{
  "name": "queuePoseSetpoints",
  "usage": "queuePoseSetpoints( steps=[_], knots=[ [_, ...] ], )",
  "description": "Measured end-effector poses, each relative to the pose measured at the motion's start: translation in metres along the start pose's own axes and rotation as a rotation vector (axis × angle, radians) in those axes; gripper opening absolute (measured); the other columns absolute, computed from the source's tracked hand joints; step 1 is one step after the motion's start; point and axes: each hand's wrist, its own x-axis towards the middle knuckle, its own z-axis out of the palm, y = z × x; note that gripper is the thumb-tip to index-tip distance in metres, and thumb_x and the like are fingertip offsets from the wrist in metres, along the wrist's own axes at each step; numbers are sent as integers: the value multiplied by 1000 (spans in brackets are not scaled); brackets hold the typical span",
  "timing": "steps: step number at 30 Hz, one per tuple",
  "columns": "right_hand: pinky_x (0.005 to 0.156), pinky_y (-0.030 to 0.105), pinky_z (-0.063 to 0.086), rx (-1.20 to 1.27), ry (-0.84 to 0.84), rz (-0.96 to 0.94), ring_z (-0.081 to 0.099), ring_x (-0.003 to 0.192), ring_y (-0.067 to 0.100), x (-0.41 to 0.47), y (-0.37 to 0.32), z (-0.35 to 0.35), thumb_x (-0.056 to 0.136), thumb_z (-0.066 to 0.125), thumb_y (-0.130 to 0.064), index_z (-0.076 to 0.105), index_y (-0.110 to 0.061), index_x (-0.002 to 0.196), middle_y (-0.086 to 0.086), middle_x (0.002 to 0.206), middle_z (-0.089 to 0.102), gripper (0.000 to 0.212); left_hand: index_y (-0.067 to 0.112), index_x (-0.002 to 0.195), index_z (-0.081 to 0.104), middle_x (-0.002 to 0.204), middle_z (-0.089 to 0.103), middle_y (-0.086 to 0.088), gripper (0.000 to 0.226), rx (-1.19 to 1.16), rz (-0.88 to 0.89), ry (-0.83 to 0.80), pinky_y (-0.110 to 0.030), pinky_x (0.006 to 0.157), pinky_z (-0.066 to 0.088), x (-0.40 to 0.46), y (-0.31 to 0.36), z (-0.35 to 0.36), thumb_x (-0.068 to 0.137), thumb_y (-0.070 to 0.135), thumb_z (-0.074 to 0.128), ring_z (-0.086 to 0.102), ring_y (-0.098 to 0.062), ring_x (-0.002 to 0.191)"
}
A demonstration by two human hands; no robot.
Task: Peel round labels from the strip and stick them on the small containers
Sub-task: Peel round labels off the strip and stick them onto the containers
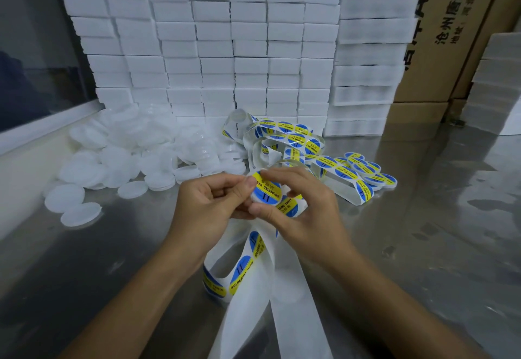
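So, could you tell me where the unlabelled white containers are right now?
In the head view they lie heaped on the steel table's left side, before the white foam block wall.

Containers point(135, 150) left of label strip point(296, 144)

Small container point(260, 199) mostly hidden by hands and label point(267, 189); strip point(298, 302) cut off at bottom edge.

Packing workshop, stacked white boxes point(214, 48), cardboard cartons point(451, 34)
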Motion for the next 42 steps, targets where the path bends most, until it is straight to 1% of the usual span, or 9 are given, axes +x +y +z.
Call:
queuePoseSetpoints(
  steps=[4, 10, 15, 21, 25, 29, 33, 38, 42],
  knots=[
    [78, 15, 43, 19, 71, 54, 62, 101, 6, 3, 1, -10, 78, 77, -36, 71, -19, 110, -9, 108, 69, 37, 29, 73, 77, 67, 73, 1, 18, 331, 193, 29, -21, 62, 55, -1, -7, -1, 72, 45, 69, 68, -13, 63],
    [76, 20, 49, -96, 359, 257, 62, 95, 7, 17, 44, -49, 79, 79, -25, 72, -23, 95, -9, 99, 64, 18, 29, 76, 72, 66, 66, 11, 10, 670, 305, 71, -8, 67, 44, 5, -20, -13, 72, 37, 77, 62, -4, 72],
    [86, 31, 48, -267, 485, 579, 64, 97, 19, 28, 108, -78, 81, 74, -36, 73, -19, 96, 1, 102, 69, 23, 32, 73, 64, 69, 58, 7, 28, 853, 257, 49, -25, 61, 47, 6, -26, -17, 62, 55, 76, 56, -10, 66],
    [83, 36, 47, -552, 317, 637, 62, 102, 28, 57, 157, -96, 84, 69, -38, 71, -18, 101, 7, 112, 65, 27, 36, 100, 61, 87, 55, 14, 46, 1058, 183, 40, -31, 67, 46, 5, -25, -20, 64, 61, 73, 51, -4, 71],
    [73, 31, 45, -632, 106, 767, 62, 91, 32, 56, 178, -95, 82, 68, -43, 74, -21, 98, 8, 105, 70, 28, 26, 99, 67, 90, 64, 11, 33, 1028, 254, 11, -28, 65, 48, 5, -23, -18, 72, 38, 81, 57, -6, 69],
    [85, 39, 49, -696, -36, 734, 61, 103, 34, 56, 186, -92, 82, 69, -39, 70, -21, 110, 8, 114, 66, 33, 17, 91, 71, 86, 66, 4, 24, 997, 396, 31, -38, 66, 54, 5, -23, -16, 71, 17, 84, 63, -18, 71],
    [96, 40, 45, -667, 30, 757, 56, 117, 34, 58, 183, -94, 91, 59, -32, 62, -20, 128, 9, 130, 61, 39, 14, 90, 70, 85, 64, 2, 25, 951, 455, 42, -43, 65, 55, 7, -23, -19, 70, 7, 84, 65, -23, 70],
    [88, 44, 50, -570, 244, 450, 63, 97, 26, 56, 135, -76, 91, 61, -21, 72, -12, 101, 4, 102, 71, 17, 11, 89, 68, 83, 64, 0, 28, 937, 602, 64, -39, 58, 55, 5, -21, -16, 68, 4, 85, 65, -22, 65],
    [55, 27, 51, -194, 274, 394, 65, 56, 9, 46, 69, -49, 93, 61, -25, 66, -19, 89, -5, 60, 67, 8, 11, 88, 68, 79, 64, 1, 23, 955, 698, 127, -34, 56, 49, 5, -20, -15, 72, 4, 82, 61, -21, 63]
  ],
)
